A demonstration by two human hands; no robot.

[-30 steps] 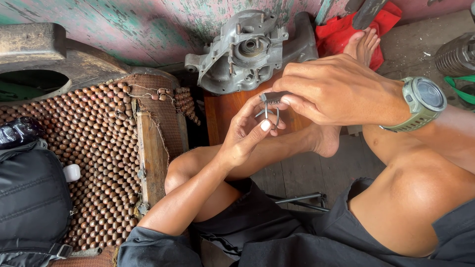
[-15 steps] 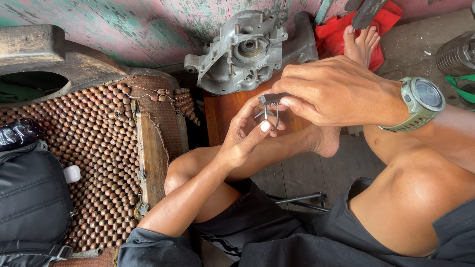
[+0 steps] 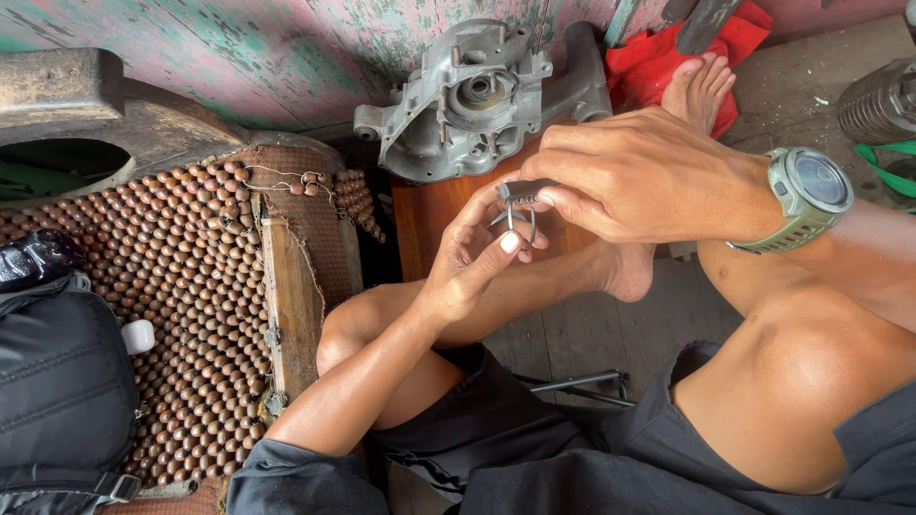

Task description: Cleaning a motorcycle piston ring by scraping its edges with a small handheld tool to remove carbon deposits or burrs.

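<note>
Right hand (image 3: 639, 176) gripping small dark metal clip with thin wire prongs (image 3: 520, 202); left hand (image 3: 477, 257) pinching prongs from below. Grey cast-metal engine casing (image 3: 468, 100) lying just behind, on floor.

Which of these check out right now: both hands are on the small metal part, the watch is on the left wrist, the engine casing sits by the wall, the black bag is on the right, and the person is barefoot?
1. Both the left hand and the right hand hold the small metal part. True.
2. The watch is on the left wrist. False: it is on the right wrist.
3. The grey engine casing sits against the painted wall. True.
4. The black bag lies at the right of the view. False: it lies at the left, on the beaded mat.
5. The person is barefoot. True: a bare foot shows near the red cloth.
</note>
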